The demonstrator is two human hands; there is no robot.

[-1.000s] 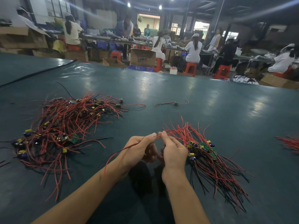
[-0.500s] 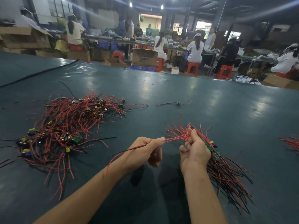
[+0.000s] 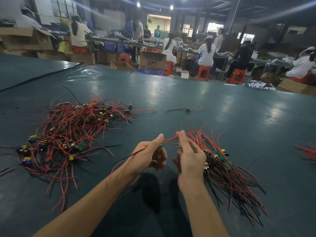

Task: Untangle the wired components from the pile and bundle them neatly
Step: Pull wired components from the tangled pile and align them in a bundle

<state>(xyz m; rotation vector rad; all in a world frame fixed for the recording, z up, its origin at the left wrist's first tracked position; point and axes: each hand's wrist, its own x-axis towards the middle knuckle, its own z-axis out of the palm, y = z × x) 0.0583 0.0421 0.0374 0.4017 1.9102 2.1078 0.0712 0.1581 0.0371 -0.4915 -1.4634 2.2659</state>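
Held wire (image 3: 169,139): a red lead stretched in the air between the two hands, above the counter and in front of the person; its red and black tails trail back over the left wrist.
Left hand (image 3: 150,155): grips the held wire; thumb and fingers (image 3: 159,138) are clamped together on it, and a small green part shows just under the thumb.
Right hand (image 3: 190,157): raised with its back to the camera; its fingertips (image 3: 179,134) are pinched together on the far end of the held wire. The hand is slightly blurred.
Sorted bundle (image 3: 229,173): red and black leads lying roughly parallel on the counter, just beside and partly behind the right hand, with small green and yellow parts gathered at its middle.
Tangled pile (image 3: 71,134): a loose heap of red leads with yellow and blue parts, on the counter, left of the left hand and apart from it.
Loose piece (image 3: 188,109): a single wired part lying alone, farther out between the pile and the bundle.
Counter (image 3: 230,117): dark green glossy surface showing light reflections.
Right edge: more red leads (image 3: 307,151), cut off by the frame.
Background: seated workers (image 3: 206,52) on red stools (image 3: 203,72), and a cardboard box (image 3: 152,60) beyond the counter.
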